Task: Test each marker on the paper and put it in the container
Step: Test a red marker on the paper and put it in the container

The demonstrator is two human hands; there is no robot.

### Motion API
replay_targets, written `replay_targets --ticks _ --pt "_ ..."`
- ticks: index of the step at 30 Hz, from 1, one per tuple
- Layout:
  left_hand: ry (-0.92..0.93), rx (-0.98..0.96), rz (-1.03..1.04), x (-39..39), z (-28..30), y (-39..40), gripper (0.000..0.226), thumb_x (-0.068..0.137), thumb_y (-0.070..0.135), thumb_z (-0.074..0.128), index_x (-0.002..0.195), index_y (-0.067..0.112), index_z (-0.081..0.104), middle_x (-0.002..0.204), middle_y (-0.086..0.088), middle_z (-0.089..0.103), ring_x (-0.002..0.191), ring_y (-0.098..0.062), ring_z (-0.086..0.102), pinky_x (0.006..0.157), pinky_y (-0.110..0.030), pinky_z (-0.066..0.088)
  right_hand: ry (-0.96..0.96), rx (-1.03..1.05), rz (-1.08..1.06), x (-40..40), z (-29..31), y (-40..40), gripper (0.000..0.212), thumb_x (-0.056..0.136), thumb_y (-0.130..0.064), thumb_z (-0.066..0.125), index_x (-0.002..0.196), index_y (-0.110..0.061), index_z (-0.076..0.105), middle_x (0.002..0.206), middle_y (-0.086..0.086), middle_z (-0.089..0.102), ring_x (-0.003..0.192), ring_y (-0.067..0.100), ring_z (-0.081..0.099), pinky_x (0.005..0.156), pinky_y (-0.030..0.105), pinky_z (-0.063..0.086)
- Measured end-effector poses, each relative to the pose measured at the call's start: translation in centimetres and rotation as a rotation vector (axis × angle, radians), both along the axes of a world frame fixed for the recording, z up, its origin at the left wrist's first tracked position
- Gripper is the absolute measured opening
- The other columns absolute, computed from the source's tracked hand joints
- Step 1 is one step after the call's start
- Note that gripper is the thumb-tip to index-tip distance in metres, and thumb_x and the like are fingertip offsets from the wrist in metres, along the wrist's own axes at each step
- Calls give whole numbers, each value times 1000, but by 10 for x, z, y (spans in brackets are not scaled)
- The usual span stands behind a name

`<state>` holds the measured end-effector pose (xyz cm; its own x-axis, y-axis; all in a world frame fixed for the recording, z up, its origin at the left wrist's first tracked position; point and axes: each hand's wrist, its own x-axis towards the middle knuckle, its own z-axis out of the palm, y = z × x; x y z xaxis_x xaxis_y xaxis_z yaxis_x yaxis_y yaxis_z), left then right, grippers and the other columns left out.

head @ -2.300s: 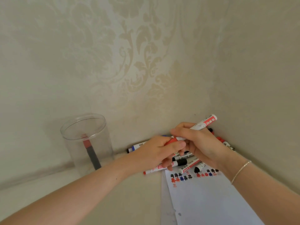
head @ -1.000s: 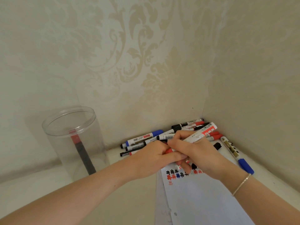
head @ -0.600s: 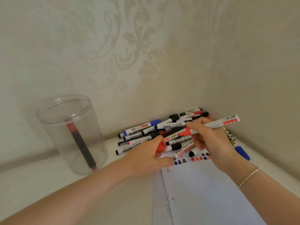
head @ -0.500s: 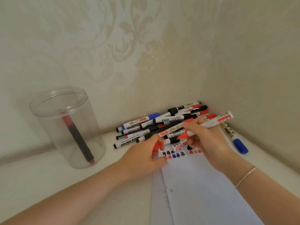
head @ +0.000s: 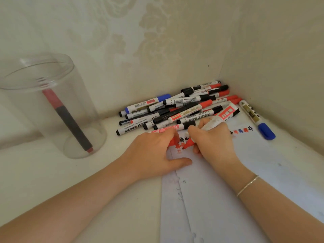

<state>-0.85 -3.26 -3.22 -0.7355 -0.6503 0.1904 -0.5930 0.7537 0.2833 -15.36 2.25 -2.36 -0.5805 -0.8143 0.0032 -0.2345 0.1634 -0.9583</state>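
Container (head: 52,106) upright, holding one red-black marker (head: 67,120), leaning.

Two walls meet in a corner at the upper right: the pale cream back wall with an embossed floral damask pattern (head: 140,41) and the plainer beige side wall on the right (head: 280,58), which lies in slightly deeper shade. Below them runs a smooth off-white matte tabletop (head: 43,181), filling the lower left. Light is soft and even, with faint shadows gathering along the seam where the walls meet the surface
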Motion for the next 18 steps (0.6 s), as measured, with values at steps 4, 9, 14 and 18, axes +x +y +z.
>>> replay_targets --ticks 4,9,14,18 --pt "-25 -21 -7 1 0 -1 64 68 81 45 107 30 49 84 15 57 82 -11 60 73 -32 48 65 -2 -23 0 -2 1 24 75 -8 60 70 13 52 52 20 57 28 6 44 36 14 34" --pt "-37 -48 -7 2 0 -1 64 68 81 43 107 31 49 89 16 59 81 -11 60 72 -31 47 122 -10 -32 1 -3 0 25 75 -8 61 71 15 51 56 27 59 32 11 45 39 17 37" --pt "-46 -39 -3 1 1 0 63 69 81 44 107 30 49 90 14 61 80 -11 59 72 -31 47 236 -63 -48 3 -7 -1 23 76 -3 59 69 14 44 57 20 44 54 23 37 49 28 32" --pt "-62 -45 -1 1 1 -1 63 70 80 44 106 29 49 83 15 57 75 -11 58 70 -31 47 192 -45 -25 0 -5 0 22 76 -3 60 71 15 48 58 25 52 43 15 42 41 21 35"
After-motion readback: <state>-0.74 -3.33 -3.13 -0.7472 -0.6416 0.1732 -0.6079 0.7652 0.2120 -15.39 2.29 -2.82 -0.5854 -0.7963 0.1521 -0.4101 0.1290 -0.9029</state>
